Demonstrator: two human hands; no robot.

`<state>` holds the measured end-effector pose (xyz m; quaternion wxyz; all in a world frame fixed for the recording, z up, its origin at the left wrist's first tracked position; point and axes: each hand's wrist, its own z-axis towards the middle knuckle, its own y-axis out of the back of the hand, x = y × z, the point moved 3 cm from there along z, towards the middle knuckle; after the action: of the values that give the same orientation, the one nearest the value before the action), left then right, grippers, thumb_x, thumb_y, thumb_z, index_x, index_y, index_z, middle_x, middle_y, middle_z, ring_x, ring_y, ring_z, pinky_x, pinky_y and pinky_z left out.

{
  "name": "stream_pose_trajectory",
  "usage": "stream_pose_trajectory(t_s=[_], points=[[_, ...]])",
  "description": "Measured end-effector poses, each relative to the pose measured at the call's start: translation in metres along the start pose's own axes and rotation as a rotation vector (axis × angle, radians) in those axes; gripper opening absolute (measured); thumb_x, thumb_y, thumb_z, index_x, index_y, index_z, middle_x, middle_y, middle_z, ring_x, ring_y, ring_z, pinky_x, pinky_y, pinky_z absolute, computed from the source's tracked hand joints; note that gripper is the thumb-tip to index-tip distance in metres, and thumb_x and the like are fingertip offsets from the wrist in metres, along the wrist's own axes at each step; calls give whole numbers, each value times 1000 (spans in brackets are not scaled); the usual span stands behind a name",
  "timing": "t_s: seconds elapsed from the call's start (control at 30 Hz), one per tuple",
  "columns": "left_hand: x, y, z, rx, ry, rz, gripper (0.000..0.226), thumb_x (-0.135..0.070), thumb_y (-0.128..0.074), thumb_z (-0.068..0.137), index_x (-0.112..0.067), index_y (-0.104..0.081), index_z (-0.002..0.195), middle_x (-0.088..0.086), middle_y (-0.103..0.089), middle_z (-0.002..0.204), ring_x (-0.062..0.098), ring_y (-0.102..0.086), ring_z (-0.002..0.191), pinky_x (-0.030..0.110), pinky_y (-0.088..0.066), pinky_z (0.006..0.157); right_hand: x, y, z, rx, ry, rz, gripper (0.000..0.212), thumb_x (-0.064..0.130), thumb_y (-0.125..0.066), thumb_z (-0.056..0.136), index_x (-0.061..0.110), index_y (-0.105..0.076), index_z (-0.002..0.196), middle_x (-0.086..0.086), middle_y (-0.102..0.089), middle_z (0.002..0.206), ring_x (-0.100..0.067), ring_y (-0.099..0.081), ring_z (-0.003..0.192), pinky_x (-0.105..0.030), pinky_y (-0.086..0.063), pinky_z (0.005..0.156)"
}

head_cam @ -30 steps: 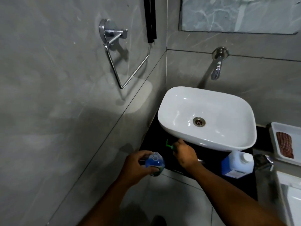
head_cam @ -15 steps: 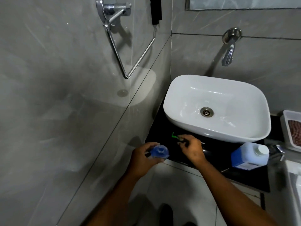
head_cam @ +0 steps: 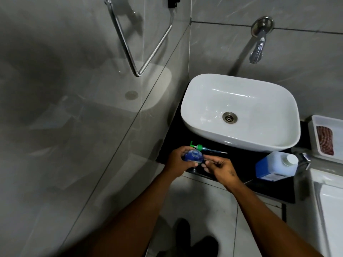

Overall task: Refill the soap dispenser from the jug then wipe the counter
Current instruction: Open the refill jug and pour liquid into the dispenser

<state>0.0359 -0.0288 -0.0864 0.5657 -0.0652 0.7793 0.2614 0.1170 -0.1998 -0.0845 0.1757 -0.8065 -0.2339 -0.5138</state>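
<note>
Left fingers (head_cam: 187, 165): curled round the body of the soap dispenser (head_cam: 193, 156), thumb on the far side, so the left hand (head_cam: 179, 162) grips it firmly and keeps its open mouth facing up.
Right fingers (head_cam: 210, 165): loosely bent and spread beside the dispenser, their tips just touching or nearly touching its near side; the right hand (head_cam: 221, 168) holds nothing that I can make out.
Dispenser: small, blue-filled and clear-topped, held at the front edge of the counter (head_cam: 241, 165), in front of the basin's left corner; probably kept there so any drip lands on the counter rather than the floor.
Pump head (head_cam: 201, 148): green, unscrewed, lying on its side on the counter just behind the dispenser and in front of the basin (head_cam: 239, 112), its dip tube pointing right, out of the pouring path.
Jug (head_cam: 276, 166): blue liquid, white cap apparently on, standing on the counter in front of the basin's right corner, well apart from the dispenser yet within reach of the free right hand.
Step in hand: the dispenser looks opened and steadied; fetching and uncapping the jug seems next.
Tap (head_cam: 258, 51): on the wall behind the basin, no water running.
Tray (head_cam: 324, 138): white, right of the basin, holding something reddish-brown that could be a cloth; I cannot tell.
</note>
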Motion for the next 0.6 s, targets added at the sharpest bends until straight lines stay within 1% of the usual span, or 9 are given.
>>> stream_pose_trajectory(t_s=[0.1, 0.23, 0.3, 0.37, 0.43, 0.5, 0.53, 0.57, 0.6], points=[[4, -1, 0, 4, 8, -3, 55, 3, -91, 65, -10, -68, 113, 13, -74, 110, 21, -71, 98, 28, -58, 87, -7, -1, 2, -14, -21, -1, 30, -8, -56, 93, 9, -69, 115, -9, -76, 92, -11, -74, 78, -18, -59, 71], [-2, 0, -1, 42, -17, -12, 58, 1, -90, 67, -15, -65, 117, 7, -71, 114, 21, -70, 104, 18, -57, 82, -3, 0, 2, -36, -28, -65, 30, -9, -56, 93, 3, -67, 118, -15, -73, 99, -20, -72, 83, -20, -59, 71], [-16, 2, -7, 43, -34, -21, 69, 3, -91, 64, -13, -62, 125, 7, -67, 121, 24, -66, 112, 21, -55, 88, 5, 1, -5, -44, -36, -115, 34, -9, -57, 92, -1, -61, 125, -13, -68, 97, -23, -67, 80, -22, -59, 68], [-33, 10, -12, -63, -95, 24, 85, -1, -95, 58, -10, -57, 134, 10, -60, 134, 25, -58, 124, 30, -49, 102, 19, 9, -20, -65, 0, -194, 37, -6, -62, 90, 1, -60, 126, -5, -64, 87, -19, -63, 72, -27, -56, 65], [-55, 17, -18, -239, -212, 86, 93, -16, -99, 53, -13, -56, 135, 11, -53, 139, 24, -51, 129, 35, -43, 109, 44, 33, -40, -163, 124, -363, 34, 1, -71, 85, 8, -67, 118, -2, -67, 84, -14, -63, 72, -26, -55, 73], [-83, 4, -27, -352, -334, 85, 89, -39, -94, 52, -21, -56, 130, 5, -54, 134, 18, -51, 125, 25, -41, 106, 75, 67, -65, -308, 255, -487, 28, 4, -75, 82, 12, -73, 109, -3, -70, 84, -4, -63, 70, -14, -51, 77], [-95, -11, -31, -342, -381, 74, 86, -46, -90, 53, -23, -55, 128, 1, -54, 131, 14, -51, 122, 18, -40, 104, 90, 82, -76, -389, 316, -557, 25, 4, -75, 81, 12, -74, 105, -5, -71, 84, -3, -61, 68, -12, -49, 76], [-109, -37, -35, -274, -418, 72, 83, -48, -88, 54, -24, -54, 126, -2, -53, 128, 11, -52, 119, 14, -40, 103, 105, 100, -85, -479, 378, -641, 23, 4, -75, 81, 11, -75, 103, -7, -71, 85, -7, -61, 67, -14, -49, 75], [-120, -66, -37, -163, -439, 86, 83, -46, -89, 55, -23, -54, 127, -4, -52, 127, 12, -53, 118, 17, -42, 104, 118, 118, -92, -553, 414, -744, 22, 5, -75, 80, 9, -75, 102, -10, -71, 89, -16, -63, 69, -20, -50, 76]])
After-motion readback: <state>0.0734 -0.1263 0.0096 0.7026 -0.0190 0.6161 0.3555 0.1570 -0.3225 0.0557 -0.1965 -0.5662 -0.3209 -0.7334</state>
